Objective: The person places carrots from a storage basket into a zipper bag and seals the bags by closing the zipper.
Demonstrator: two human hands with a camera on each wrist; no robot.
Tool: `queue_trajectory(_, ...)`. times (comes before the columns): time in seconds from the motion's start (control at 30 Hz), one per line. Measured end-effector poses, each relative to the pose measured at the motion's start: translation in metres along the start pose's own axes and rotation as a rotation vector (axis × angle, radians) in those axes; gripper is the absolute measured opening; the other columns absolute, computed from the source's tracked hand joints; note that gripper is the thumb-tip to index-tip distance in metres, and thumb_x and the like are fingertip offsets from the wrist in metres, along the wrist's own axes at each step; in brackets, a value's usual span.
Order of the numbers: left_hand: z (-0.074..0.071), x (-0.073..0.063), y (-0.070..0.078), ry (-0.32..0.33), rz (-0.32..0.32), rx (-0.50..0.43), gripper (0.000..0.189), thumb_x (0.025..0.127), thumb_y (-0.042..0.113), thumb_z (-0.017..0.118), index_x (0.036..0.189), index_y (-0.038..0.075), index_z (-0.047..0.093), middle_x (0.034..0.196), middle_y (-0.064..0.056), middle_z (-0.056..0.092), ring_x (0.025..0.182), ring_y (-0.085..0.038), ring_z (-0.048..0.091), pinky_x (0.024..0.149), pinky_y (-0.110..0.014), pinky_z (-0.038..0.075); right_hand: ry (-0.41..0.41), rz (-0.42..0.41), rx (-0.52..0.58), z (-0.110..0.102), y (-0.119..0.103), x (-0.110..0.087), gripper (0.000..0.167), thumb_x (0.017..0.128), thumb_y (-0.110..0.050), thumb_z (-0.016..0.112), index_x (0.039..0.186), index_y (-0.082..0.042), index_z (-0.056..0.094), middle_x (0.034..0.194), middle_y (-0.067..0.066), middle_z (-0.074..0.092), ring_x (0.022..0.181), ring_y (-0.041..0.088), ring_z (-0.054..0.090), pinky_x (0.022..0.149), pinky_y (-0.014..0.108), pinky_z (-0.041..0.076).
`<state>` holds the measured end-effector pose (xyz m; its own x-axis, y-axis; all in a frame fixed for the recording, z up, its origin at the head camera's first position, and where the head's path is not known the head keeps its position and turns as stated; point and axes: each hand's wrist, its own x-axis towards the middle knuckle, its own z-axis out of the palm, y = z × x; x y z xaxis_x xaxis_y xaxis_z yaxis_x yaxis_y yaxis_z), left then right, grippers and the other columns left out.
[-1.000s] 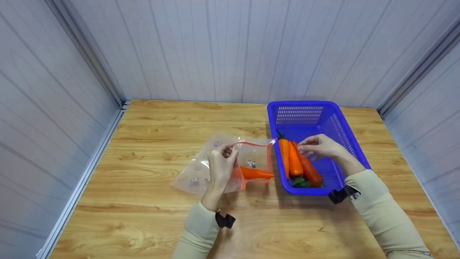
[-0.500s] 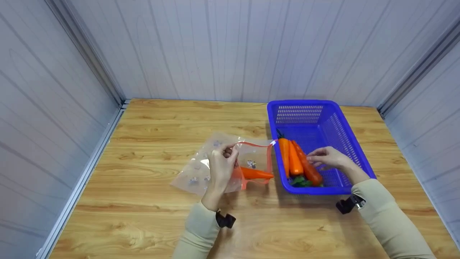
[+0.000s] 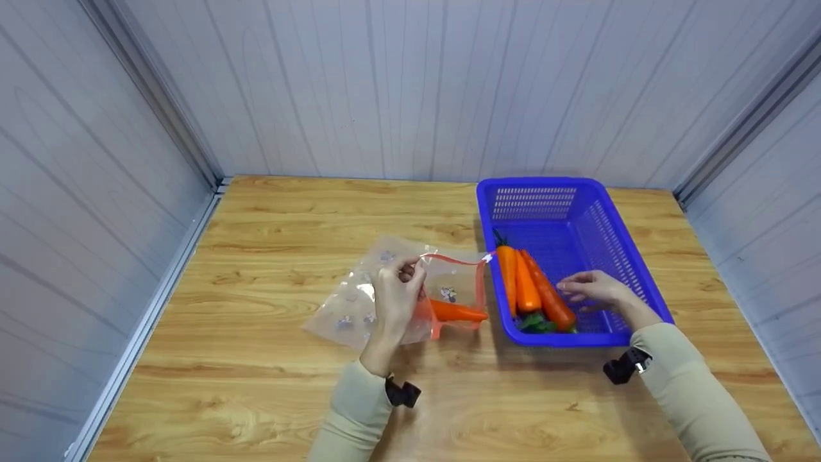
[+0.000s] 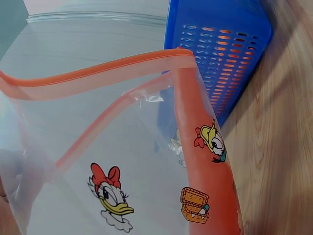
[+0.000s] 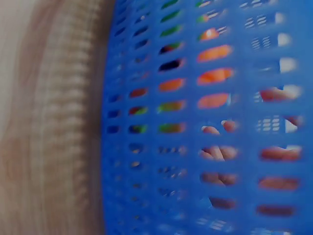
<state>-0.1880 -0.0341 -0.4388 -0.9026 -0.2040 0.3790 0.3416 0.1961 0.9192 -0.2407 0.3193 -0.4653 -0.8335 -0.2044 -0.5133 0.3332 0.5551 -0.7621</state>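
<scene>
My left hand (image 3: 397, 295) pinches the edge of a clear zip bag (image 3: 349, 292) with an orange seal strip and cartoon prints. Inside the bag lies a carrot (image 3: 457, 312), its tapered end at the mouth; in the left wrist view the carrot (image 4: 200, 147) shows through the plastic. My right hand (image 3: 596, 289) is inside the blue basket (image 3: 545, 182), beside the rightmost carrot (image 3: 546, 292), its fingers loosely bent with nothing visible between them. Two more carrots, a left one (image 3: 507, 269) and a middle one (image 3: 527, 289), lie alongside. Through the basket holes, the right wrist view shows fingers (image 5: 279, 183).
Green leaves (image 3: 537, 323) sit at the near end of the basket. A white slider (image 3: 487, 258) on the bag's seal is close to the basket's left rim. Pale panel walls (image 3: 410, 90) stand behind and on both sides of the wooden table (image 3: 256, 398).
My right hand has moved right and towards me inside the basket, away from the tops of the carrots. The left hand and the bag have stayed nearly still.
</scene>
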Motion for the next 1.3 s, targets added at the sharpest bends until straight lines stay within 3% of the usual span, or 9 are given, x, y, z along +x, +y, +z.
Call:
queue_trajectory(0.13, -0.001, 0.0, 0.001, 0.002, 0.009, 0.02, 0.009, 0.078, -0.005, 0.059, 0.083, -0.01, 0.065, 0.057, -0.01, 0.057, 0.038, -0.012, 0.051, 0.032, -0.021, 0.043, -0.018, 0.055, 0.065, 0.0, 0.009, 0.004, 0.056, 0.084, -0.031, 0.06, 0.121, 0.008, 0.043, 0.102, 0.009, 0.06, 0.088, 0.018, 0.057, 0.077, 0.04, 0.05)
queue_trajectory(0.43, -0.001, -0.001, 0.0, 0.015, -0.004, 0.027, 0.009, 0.078, -0.004, 0.058, 0.081, -0.009, 0.065, 0.055, -0.008, 0.055, 0.039, -0.012, 0.051, 0.033, -0.02, 0.044, -0.072, 0.138, 0.17, 0.001, 0.016, 0.01, 0.059, 0.081, -0.029, 0.064, 0.125, 0.004, 0.041, 0.095, 0.004, 0.062, 0.087, 0.017, 0.058, 0.075, 0.038, 0.05)
queue_trajectory(0.63, -0.002, -0.002, -0.002, 0.012, -0.012, 0.015, 0.008, 0.078, -0.006, 0.058, 0.081, -0.008, 0.065, 0.055, -0.01, 0.055, 0.039, -0.017, 0.052, 0.033, -0.02, 0.043, -0.095, 0.185, 0.146, 0.005, 0.015, 0.013, 0.063, 0.079, -0.027, 0.067, 0.126, 0.005, 0.039, 0.094, 0.007, 0.062, 0.087, 0.018, 0.058, 0.074, 0.038, 0.05)
queue_trajectory(0.77, -0.003, -0.002, -0.003, 0.024, 0.01, 0.028, 0.01, 0.076, -0.007, 0.057, 0.081, -0.008, 0.066, 0.055, -0.008, 0.055, 0.038, -0.013, 0.051, 0.032, -0.021, 0.043, -0.09, 0.201, 0.119, 0.004, 0.014, 0.014, 0.067, 0.077, -0.027, 0.069, 0.126, 0.006, 0.039, 0.095, 0.007, 0.062, 0.086, 0.018, 0.058, 0.074, 0.039, 0.051)
queue_trajectory(0.97, -0.003, -0.001, -0.004, 0.041, 0.053, 0.047, 0.009, 0.076, -0.007, 0.058, 0.079, -0.007, 0.067, 0.053, -0.007, 0.055, 0.037, -0.009, 0.05, 0.031, -0.022, 0.043, -0.104, 0.2, 0.094, 0.004, 0.015, 0.016, 0.066, 0.076, -0.024, 0.07, 0.125, 0.007, 0.039, 0.09, 0.004, 0.063, 0.082, 0.017, 0.059, 0.073, 0.039, 0.051)
queue_trajectory(1.3, -0.003, -0.002, -0.003, 0.032, 0.032, 0.037, 0.008, 0.076, -0.007, 0.059, 0.079, -0.007, 0.066, 0.054, -0.008, 0.055, 0.037, -0.011, 0.05, 0.032, -0.02, 0.042, -0.101, 0.177, 0.048, 0.005, 0.018, 0.016, 0.059, 0.074, -0.019, 0.072, 0.118, 0.008, 0.045, 0.083, 0.002, 0.062, 0.078, 0.015, 0.059, 0.072, 0.039, 0.052)
